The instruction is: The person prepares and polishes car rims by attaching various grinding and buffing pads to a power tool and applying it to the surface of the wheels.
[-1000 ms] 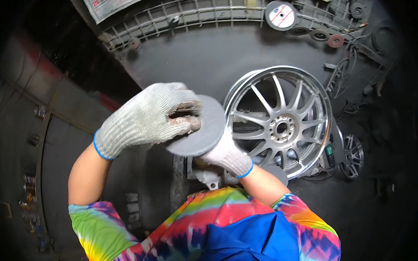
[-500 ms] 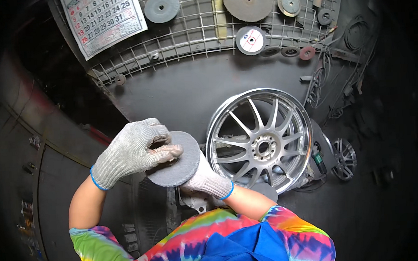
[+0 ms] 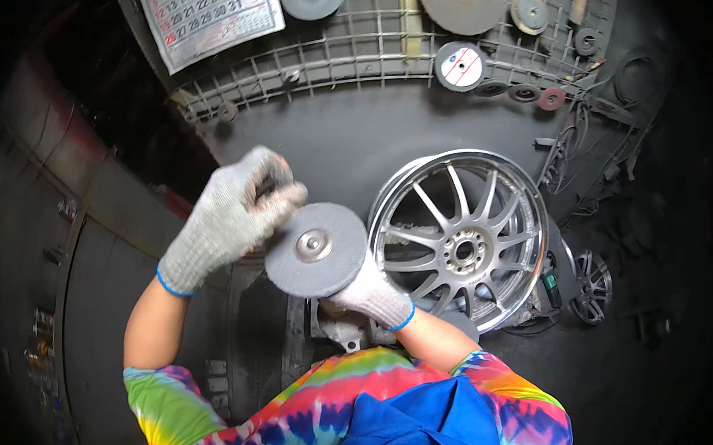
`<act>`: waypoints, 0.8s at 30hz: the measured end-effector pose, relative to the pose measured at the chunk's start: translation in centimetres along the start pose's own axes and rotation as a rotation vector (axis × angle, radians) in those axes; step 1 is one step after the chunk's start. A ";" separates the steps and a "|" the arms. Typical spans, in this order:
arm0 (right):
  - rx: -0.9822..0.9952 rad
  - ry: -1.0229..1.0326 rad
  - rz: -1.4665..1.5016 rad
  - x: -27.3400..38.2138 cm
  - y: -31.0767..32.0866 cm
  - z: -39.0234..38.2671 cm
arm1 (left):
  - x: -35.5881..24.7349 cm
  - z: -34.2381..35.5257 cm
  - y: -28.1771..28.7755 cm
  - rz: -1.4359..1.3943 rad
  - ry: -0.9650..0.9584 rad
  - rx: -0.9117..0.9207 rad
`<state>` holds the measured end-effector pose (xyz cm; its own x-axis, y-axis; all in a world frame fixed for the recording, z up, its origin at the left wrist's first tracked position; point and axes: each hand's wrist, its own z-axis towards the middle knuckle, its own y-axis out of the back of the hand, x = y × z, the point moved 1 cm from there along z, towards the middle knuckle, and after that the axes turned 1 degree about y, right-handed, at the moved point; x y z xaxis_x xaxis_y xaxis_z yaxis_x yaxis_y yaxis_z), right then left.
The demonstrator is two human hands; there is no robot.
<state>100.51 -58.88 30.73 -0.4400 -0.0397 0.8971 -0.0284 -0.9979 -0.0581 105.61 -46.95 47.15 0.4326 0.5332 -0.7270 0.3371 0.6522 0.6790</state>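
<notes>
Since the earlier frames the view has tilted up, so more of the wire rack [image 3: 380,42] on the wall shows, and the left hand [image 3: 227,218] has slid off the face of the grey disc [image 3: 318,250] to its upper left rim. That leaves the disc's face bare, with the metal hub [image 3: 313,245] at its middle in plain sight. The left hand's gloved fingers are curled together and pinch the disc's edge. The right hand [image 3: 371,292] sits under and behind the disc, gripping what looks like a grinder [image 3: 341,328]; its fingers are mostly hidden, so I cannot tell how tightly they close. The disc is held in front of the chest, just left of the silver wheel [image 3: 461,242], whose rim comes close to the disc's right edge without touching. Open room lies above the hands, against the dark wall panel [image 3: 345,135], and to the left.
</notes>
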 end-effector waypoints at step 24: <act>-0.014 -0.295 0.366 -3.7 -0.4 -0.5 | 9.9 -0.4 -1.3 -0.727 0.238 0.151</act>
<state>101.73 -58.30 27.19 -0.1497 -0.4034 0.9027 0.0679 -0.9150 -0.3977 109.18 -42.27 39.04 -0.1257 0.1124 -0.9857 0.5848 0.8109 0.0179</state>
